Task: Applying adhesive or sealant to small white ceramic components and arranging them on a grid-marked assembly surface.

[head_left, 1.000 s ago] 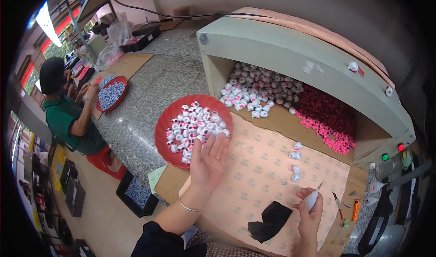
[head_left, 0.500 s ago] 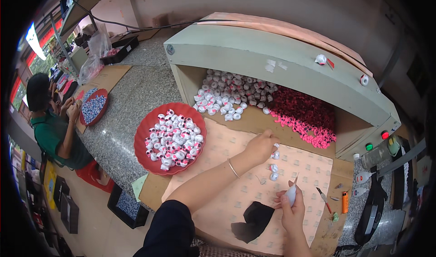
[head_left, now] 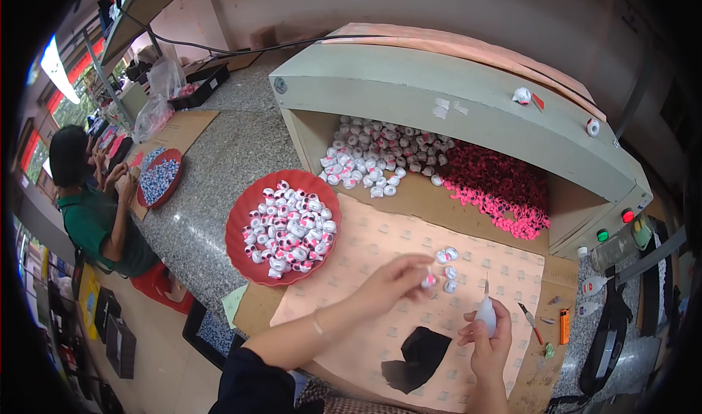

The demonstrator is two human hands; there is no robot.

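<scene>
My left hand [head_left: 395, 281] reaches across a pale peach sheet [head_left: 380, 246] dotted with small squares and pinches a small white-and-pink piece [head_left: 428, 279] at its fingertips. Three more such pieces [head_left: 447, 264] lie on the sheet just beyond it. My right hand [head_left: 488, 339] holds a small white glue bottle [head_left: 486, 312] upright, nozzle up, a little right of the pieces. A red round tray [head_left: 241, 216] heaped with the same white-and-pink pieces stands to the left of the sheet.
A pale green box-like housing [head_left: 468, 114] at the back holds heaps of white pieces [head_left: 376, 154] and pink pieces [head_left: 504, 187]. A black scrap [head_left: 418, 359] lies near me. Another person [head_left: 91, 209] sits at far left by a second tray [head_left: 159, 178]. Small tools and an orange lighter [head_left: 564, 326] lie at right.
My left hand has swung from the red tray rightward across the sheet to the loose pieces, now pinching one. My right hand keeps the bottle.
</scene>
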